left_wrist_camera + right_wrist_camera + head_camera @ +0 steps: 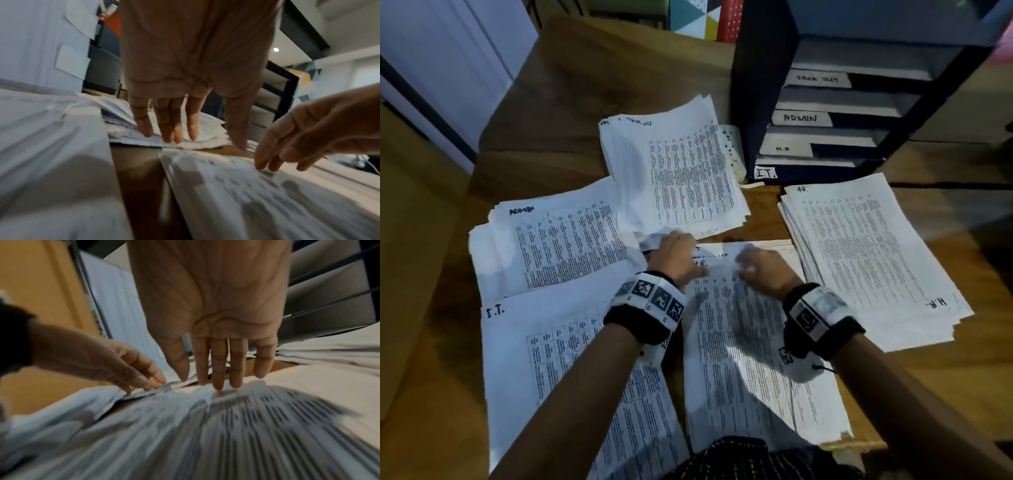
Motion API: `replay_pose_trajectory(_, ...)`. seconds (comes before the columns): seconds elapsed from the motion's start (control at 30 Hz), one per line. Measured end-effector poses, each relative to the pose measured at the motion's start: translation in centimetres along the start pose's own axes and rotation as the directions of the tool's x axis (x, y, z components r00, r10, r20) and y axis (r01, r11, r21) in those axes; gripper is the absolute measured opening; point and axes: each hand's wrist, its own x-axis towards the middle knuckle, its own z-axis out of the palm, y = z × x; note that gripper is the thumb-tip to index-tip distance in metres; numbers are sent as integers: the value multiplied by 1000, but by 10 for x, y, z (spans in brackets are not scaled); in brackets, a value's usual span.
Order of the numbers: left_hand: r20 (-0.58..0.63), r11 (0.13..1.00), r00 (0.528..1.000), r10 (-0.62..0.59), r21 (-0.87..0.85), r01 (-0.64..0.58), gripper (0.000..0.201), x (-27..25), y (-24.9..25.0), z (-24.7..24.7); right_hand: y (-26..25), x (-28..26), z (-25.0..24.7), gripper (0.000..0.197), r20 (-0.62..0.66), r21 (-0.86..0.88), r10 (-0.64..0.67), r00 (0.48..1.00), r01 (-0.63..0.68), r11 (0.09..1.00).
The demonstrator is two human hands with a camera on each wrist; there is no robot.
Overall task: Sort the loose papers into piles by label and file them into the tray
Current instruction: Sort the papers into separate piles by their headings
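Both hands (717, 262) flat on unsorted stack (753, 359), fingers straight

- Five piles of white printed paper sheets lie on the brown wooden desk (571, 89) — the TASK LIST pile (678, 171) toward the far edge, the ADMIN pile (551, 246) at the left, the I.T. pile (558, 370) by the near edge, the H.R. pile (869, 260) at the right, and the unsorted pile (750, 359) in the middle.
- One black tiered filing tray (756, 102) at the far right — four labelled tiers show.
- One white power strip (732, 150) beside the tray.
- Two bare hands: left hand (674, 257), right hand (763, 270).
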Motion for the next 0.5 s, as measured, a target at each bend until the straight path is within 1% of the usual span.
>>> replay_pose_trajectory(0.03,49,997,999,-19,76,15,74,-3,2,9,4,-8,9,25,12,-81,-20,1000,21,996)
replay_pose_trajectory(0.07,52,992,998,-44,122,37,84,-5,4,15,8,-16,16,26,10,-150,-41,999,42,988)
replay_pose_trajectory(0.1,25,988,998,-61,144,57,91,-7,7,20,11,-22,22,27,-4,-195,-63,998,61,979)
replay_pose_trajectory(0.2,-21,984,991,-131,117,132,105,-12,11,26,16,-37,37,32,-64,-241,-142,988,123,963)
replay_pose_trajectory(0.27,-33,983,987,-159,89,162,109,-10,13,23,20,-39,42,32,-95,-249,-178,980,149,957)
replay_pose_trajectory(0.37,-19,983,985,-171,67,172,106,-7,10,20,25,-39,45,37,-63,-276,-224,973,198,940)
replay_pose_trajectory(0.43,-23,987,986,-162,16,163,96,-7,8,20,26,-38,46,41,-61,-277,-252,966,226,934)
replay_pose_trajectory(0.5,-53,988,990,-131,-85,126,80,-10,10,23,28,-37,46,40,-70,-258,-264,962,238,936)
